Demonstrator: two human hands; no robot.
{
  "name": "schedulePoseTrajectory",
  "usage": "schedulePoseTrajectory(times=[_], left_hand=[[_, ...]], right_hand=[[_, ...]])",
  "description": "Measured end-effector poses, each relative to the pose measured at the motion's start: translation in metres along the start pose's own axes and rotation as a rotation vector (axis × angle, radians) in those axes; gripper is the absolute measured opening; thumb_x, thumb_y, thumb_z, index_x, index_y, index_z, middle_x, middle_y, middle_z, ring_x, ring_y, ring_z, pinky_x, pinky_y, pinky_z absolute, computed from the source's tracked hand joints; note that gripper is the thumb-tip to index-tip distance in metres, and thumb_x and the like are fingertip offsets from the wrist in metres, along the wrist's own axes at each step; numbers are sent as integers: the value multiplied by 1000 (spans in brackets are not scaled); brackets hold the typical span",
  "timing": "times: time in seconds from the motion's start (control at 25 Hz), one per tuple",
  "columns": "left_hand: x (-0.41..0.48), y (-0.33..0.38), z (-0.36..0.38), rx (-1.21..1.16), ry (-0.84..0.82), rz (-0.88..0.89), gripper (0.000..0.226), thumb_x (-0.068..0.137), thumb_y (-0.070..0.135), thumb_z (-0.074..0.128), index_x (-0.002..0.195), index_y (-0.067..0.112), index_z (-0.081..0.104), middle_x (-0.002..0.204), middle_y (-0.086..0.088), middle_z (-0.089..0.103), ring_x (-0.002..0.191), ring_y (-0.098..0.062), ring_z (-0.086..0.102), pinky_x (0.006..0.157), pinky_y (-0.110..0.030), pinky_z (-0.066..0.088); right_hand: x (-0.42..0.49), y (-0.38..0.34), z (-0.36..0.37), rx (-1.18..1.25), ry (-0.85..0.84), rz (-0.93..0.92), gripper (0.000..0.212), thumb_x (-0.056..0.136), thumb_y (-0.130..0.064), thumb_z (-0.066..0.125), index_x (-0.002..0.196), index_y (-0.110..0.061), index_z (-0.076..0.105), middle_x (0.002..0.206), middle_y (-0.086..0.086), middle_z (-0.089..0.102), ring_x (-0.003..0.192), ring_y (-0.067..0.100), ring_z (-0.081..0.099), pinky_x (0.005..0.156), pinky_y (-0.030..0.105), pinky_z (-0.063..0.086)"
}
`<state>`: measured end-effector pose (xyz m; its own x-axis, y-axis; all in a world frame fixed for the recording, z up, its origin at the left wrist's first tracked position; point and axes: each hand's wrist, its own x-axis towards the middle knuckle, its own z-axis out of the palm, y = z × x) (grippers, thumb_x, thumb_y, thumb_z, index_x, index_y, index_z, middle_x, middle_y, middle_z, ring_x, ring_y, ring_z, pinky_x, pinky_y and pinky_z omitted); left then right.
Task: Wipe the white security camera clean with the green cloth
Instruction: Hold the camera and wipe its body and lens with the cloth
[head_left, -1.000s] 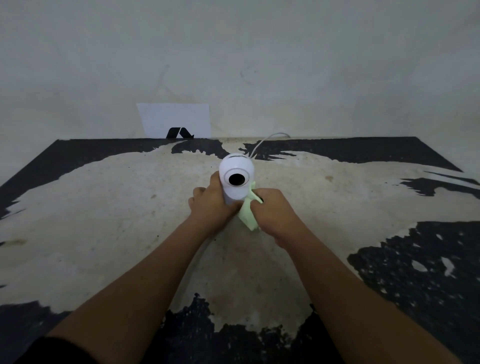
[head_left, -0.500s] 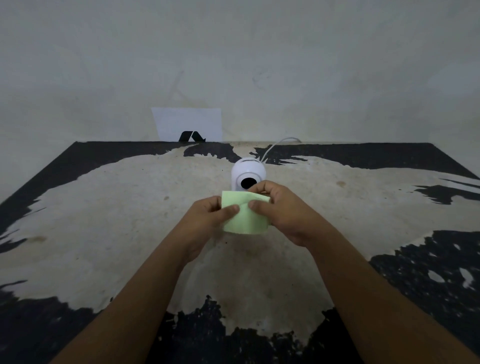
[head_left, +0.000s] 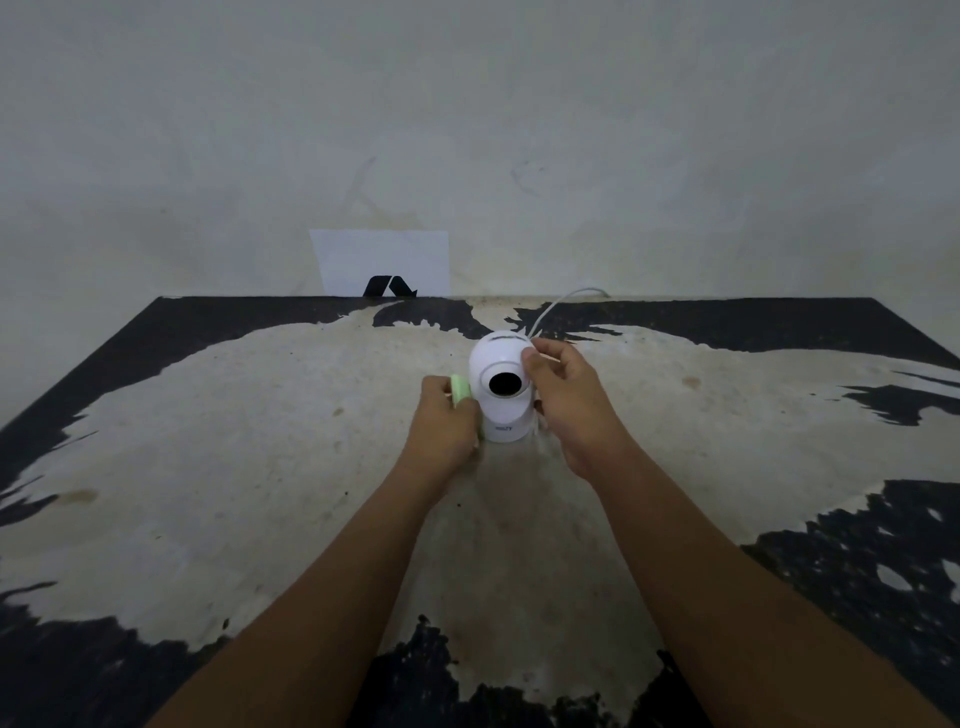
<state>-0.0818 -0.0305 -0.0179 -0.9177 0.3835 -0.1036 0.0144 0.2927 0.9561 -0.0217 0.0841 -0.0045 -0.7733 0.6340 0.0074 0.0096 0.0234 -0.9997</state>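
The white security camera (head_left: 503, 395) stands upright on the worn table (head_left: 260, 441), its black lens facing me. My left hand (head_left: 448, 422) is closed on the folded green cloth (head_left: 459, 389) and presses it against the camera's left side; most of the cloth is hidden in the fist. My right hand (head_left: 566, 400) holds the camera's right side, thumb on the round head and fingers behind it.
A white cable (head_left: 558, 304) runs from behind the camera toward the wall. A white sheet (head_left: 382, 260) with a black mark leans on the wall at the table's far edge. The tabletop is black with a large pale worn patch.
The cloth, held by both hands in front of the camera half a second ago, is now in my left hand alone at the camera's left side. My right hand moved onto the camera.
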Motion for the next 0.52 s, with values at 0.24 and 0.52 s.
schedulePoseTrajectory(times=[0.24,0.52], left_hand=[[-3,8,12,-60,6,219,42,91,12,42,132,21,48,125,-5,60,111,-22,58,94,-39,50],[0,-1,16,73,-52,263,43,94,22,46,137,21,42,132,-5,57,118,-22,55,101,-43,46]], right_hand=[[4,9,2,0,35,-6,32,91,-40,55,118,-23,56,119,1,64,105,15,62,93,44,52],[4,11,4,-21,60,-2,32,91,-42,54,118,-25,55,119,0,65,106,16,61,95,48,51]])
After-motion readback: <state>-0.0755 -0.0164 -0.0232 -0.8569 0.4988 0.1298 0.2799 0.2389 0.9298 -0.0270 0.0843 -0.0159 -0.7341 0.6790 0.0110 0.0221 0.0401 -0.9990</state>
